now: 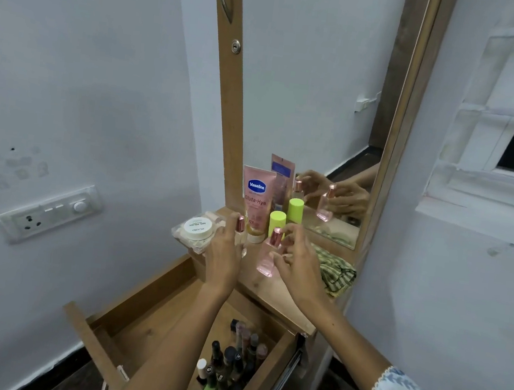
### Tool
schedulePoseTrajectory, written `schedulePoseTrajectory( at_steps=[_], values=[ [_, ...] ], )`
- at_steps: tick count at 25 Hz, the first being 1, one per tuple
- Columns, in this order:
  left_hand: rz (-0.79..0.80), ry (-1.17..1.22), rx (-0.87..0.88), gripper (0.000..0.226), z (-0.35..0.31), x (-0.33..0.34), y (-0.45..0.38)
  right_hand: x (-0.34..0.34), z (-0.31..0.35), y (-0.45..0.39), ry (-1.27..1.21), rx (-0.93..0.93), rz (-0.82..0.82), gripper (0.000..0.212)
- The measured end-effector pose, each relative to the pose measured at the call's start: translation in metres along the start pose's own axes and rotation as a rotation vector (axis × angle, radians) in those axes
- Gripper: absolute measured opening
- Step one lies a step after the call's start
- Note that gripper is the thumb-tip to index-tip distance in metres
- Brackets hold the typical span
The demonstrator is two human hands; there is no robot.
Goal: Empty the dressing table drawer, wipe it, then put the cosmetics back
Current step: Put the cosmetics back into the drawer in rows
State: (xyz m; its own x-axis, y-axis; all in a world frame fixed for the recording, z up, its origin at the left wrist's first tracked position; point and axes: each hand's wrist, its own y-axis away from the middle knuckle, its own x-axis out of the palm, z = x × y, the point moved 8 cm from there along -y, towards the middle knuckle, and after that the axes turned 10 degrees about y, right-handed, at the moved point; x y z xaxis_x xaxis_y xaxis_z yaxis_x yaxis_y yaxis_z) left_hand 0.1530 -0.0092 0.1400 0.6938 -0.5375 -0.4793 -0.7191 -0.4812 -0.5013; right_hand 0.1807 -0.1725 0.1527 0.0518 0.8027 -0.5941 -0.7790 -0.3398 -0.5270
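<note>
Left hand [221,255] grips a clear bottle [240,229]; right hand [297,263] pinches a pink bottle [267,258] on the shelf [274,288]. At 12 o'clock, tube [255,202] reads "Vaseline Gluta-Hya". Drawer [151,320] open at 6 o'clock.

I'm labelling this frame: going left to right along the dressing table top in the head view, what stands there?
White jar → left hand → Vaseline tube → pink bottle → right hand → striped cloth.
</note>
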Motion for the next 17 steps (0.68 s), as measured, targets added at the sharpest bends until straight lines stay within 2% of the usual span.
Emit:
schedulePoseTrajectory(
  at_steps=[5, 8, 12, 17],
  values=[
    [0.037, 0.023, 0.057, 0.058, -0.003, -0.014, 0.012, -0.013, 0.020, 0.032, -0.101, -0.024, 0.067, 0.043],
    [0.019, 0.067, 0.067, 0.057, 0.000, -0.052, 0.033, -0.012, 0.041, 0.054, -0.169, -0.060, 0.129, 0.043],
    [0.082, 0.049, 0.129, 0.055, 0.001, -0.111, 0.068, 0.007, 0.069, 0.089, -0.338, -0.065, 0.279, 0.038],
    [0.198, 0.011, 0.128, 0.059, 0.012, -0.151, 0.107, 0.038, 0.084, 0.133, -0.288, -0.155, 0.422, 0.040]
  ],
)
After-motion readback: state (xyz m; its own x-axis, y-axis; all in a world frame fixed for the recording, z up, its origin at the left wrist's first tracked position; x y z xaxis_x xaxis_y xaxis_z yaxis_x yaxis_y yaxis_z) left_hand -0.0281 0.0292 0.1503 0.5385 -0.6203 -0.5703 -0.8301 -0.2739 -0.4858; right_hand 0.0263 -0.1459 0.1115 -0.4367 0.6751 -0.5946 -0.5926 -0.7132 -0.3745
